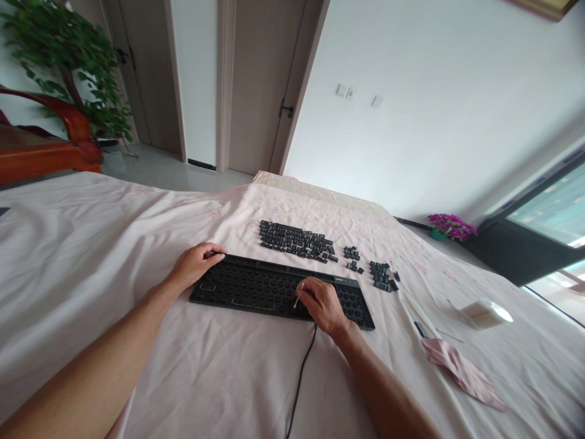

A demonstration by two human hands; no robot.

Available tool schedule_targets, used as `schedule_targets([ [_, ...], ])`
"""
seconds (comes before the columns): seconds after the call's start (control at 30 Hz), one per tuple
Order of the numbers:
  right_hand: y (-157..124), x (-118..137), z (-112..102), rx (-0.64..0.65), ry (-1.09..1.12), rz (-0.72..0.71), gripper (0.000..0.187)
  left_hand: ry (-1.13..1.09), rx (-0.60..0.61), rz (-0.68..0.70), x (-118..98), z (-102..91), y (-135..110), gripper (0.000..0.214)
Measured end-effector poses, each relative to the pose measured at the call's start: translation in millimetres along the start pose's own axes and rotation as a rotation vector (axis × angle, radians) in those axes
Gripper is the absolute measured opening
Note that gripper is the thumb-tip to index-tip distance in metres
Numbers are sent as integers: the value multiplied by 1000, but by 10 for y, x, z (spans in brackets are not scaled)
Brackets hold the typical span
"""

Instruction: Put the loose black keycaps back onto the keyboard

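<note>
My left hand [194,265] grips the far-left corner of the keyboard [274,292] on the bed [91,244]. My right hand [322,305] pinches a cotton swab [298,296] against the keyboard's middle. Loose keycaps [295,239] lie at twelve o'clock from the keyboard.

Matt black plastic keyboard [256,292] under my left hand [194,265], cotton swab [298,297] in my right hand [324,305], matt plastic keycaps [295,241], creased cloth sheet [205,366].
</note>
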State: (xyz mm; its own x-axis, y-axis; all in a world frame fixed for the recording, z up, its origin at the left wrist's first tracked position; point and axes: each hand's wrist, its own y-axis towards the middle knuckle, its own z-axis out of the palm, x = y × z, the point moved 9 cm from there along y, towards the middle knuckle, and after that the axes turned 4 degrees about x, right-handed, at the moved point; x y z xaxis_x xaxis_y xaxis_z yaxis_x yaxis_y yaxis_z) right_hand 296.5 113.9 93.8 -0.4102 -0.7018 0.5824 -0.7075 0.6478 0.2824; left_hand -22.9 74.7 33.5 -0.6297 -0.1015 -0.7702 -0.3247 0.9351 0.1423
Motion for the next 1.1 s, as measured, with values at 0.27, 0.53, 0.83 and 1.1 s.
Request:
schedule_targets([
  [0.27,54,-147,98,-138,211,133,17,3,-4,-4,-6,-15,-5,32],
  [0.53,186,-88,224,-110,145,30,20,-2,-2,-11,13,-1,-2,31],
  [0.83,119,102,137,-87,-99,-31,21,-1,-6,-6,-50,-33,-27,33],
  [1.1,67,111,153,-56,-99,-53,22,-1,-7,-3,-23,-24,-13,34],
])
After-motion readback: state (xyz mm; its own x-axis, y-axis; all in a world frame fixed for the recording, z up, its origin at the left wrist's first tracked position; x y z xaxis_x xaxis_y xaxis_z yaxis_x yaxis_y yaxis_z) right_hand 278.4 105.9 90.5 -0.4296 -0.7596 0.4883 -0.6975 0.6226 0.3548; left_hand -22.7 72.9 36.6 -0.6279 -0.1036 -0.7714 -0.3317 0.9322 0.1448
